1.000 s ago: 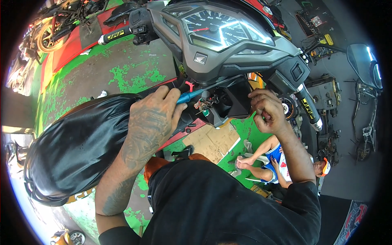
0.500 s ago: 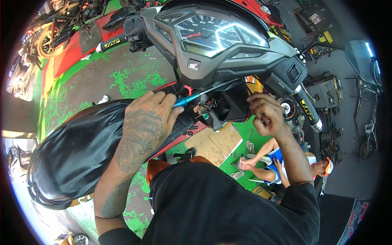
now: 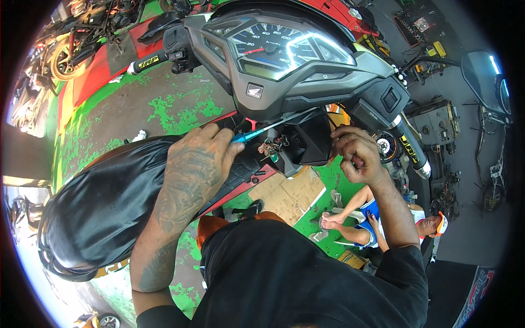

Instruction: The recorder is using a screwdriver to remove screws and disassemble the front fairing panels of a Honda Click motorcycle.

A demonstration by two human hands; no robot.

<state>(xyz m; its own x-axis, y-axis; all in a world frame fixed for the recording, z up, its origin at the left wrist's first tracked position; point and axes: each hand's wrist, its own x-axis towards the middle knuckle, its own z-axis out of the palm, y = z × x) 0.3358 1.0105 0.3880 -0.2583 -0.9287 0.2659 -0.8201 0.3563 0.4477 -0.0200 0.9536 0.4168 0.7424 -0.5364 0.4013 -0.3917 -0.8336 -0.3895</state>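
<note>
A screwdriver with a blue handle (image 3: 244, 136) is gripped in my left hand (image 3: 203, 147), its long metal shaft pointing right and slightly upward. That shaft passes over an opening under the scooter's dashboard (image 3: 273, 54), where its tip rests near the upper edge of a black plastic panel (image 3: 313, 138). With curled fingers, my right hand (image 3: 356, 153) pinches the panel's right edge; the fingertips' exact hold is partly hidden. A bundle of wires with a green connector (image 3: 273, 156) shows in the opening below the shaft.
Handlebar grips (image 3: 409, 143) and a mirror (image 3: 484, 82) flank the dashboard. The black seat (image 3: 104, 202) lies left. Flattened cardboard (image 3: 290, 194) covers part of the green floor. A seated person (image 3: 355, 218) is at the lower right, with motorcycle parts (image 3: 437, 123) behind.
The dashboard and handlebar have shifted slightly left. The screwdriver's handle has turned a little in my left hand, its shaft still across the opening. My right hand stays at the panel's edge.
</note>
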